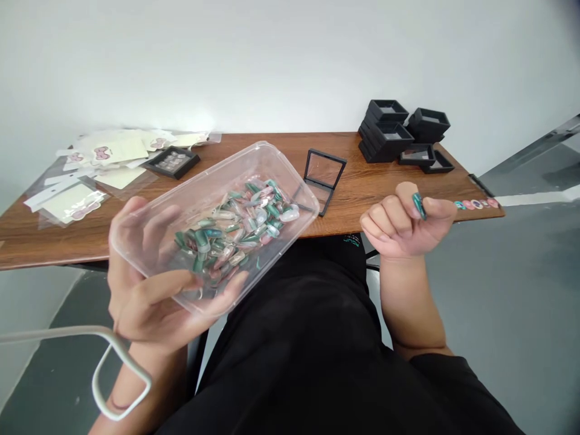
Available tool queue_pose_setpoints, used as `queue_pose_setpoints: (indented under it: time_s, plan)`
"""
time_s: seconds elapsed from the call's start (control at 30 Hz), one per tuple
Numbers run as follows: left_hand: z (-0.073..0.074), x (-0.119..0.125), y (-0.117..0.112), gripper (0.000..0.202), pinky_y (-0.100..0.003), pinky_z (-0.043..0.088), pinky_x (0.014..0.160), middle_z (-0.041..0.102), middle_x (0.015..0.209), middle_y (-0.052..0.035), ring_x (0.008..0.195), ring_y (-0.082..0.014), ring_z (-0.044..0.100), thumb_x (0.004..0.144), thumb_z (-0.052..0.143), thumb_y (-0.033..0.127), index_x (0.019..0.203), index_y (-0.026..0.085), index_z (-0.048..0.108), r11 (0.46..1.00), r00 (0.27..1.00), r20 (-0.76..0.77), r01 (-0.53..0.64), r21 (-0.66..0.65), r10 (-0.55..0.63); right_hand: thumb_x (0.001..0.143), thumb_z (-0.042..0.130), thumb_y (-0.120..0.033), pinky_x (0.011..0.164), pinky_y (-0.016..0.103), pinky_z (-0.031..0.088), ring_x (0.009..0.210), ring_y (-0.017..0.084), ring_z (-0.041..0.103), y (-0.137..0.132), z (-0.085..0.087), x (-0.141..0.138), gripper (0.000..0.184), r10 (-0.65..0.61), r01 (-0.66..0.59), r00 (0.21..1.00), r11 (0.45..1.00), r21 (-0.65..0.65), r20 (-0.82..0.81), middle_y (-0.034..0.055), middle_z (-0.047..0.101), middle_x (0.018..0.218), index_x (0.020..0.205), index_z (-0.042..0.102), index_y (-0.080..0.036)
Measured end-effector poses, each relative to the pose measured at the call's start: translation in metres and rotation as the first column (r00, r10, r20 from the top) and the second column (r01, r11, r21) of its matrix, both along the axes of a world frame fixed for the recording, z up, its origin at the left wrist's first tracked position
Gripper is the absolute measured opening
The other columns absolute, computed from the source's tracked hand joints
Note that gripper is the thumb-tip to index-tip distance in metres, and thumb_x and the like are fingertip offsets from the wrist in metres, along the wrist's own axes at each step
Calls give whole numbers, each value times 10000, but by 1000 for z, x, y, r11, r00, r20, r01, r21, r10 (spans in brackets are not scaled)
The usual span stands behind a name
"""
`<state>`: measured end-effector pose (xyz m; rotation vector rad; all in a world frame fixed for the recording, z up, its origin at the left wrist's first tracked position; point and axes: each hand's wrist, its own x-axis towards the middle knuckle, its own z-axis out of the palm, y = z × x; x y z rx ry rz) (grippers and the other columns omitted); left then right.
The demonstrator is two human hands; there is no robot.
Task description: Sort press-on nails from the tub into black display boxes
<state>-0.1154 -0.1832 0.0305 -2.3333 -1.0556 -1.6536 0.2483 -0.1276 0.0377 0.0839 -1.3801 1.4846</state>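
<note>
Wearing black clothes [308,350], with a white cable [102,331] looping in front of the left forearm. Gripping a clear plastic tub [217,186] in the left hand [140,296], fingers spread around its end and side, tilted above the table's near edge. Inside, a loose heap of false nails [203,240] in green, pink and clear. Pinching one green nail [419,206] between thumb and forefinger of the right hand [399,228], remaining fingers curled in, apart from the tub. Beyond, on the wooden table [357,193], an open black case [319,182]; farther, a black tray [172,162] beside scattered cards [120,151] at left, stacked black cases [385,140] at right.
</note>
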Motion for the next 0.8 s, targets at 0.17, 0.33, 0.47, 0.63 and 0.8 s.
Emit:
queue_pose_setpoints:
  time_s: [0.17,0.33,0.47,0.63,0.8]
  plan:
    - [-21,-13,27,497,-622,629,1115,581,1592,29,1529,-389,506,561,978,295,825,228,563,1000,995,98,12,6,-12,1056,588,-385,430,206,252,403,74,208,-3,-7,-17,481,20,-20,1000,998,-62,-5,-90,260,484,711,310,-198]
    - [-62,-29,69,449,-634,600,1136,597,1535,-160,1482,-403,559,727,928,365,917,191,559,984,956,252,-121,-133,152,1045,577,-355,447,206,245,429,79,204,-12,-15,-44,429,50,-50,999,989,-137,-3,-86,274,511,733,328,-198]
    - [-84,-37,84,455,-621,569,1174,541,1595,-173,1372,-342,648,832,879,490,975,152,610,938,940,230,-180,-297,253,1054,567,-364,444,208,234,439,77,180,-18,-9,-56,432,73,-78,996,987,-139,-44,-88,245,536,747,313,-198]
    - [-85,-45,83,493,-521,551,1232,498,1650,-109,1463,-328,596,838,827,599,1066,214,622,869,929,132,-264,-419,346,1075,560,-379,433,224,249,436,79,181,-25,4,-62,432,123,-128,989,990,-53,-86,-91,244,533,752,333,-204]
    - [-80,-45,78,769,-702,496,1209,646,1516,-82,1429,-453,605,760,884,605,1407,300,600,752,875,-43,-438,-492,482,1085,564,-398,440,206,292,452,67,226,-31,5,-66,424,123,-121,989,992,29,-76,-84,316,579,766,369,-197]
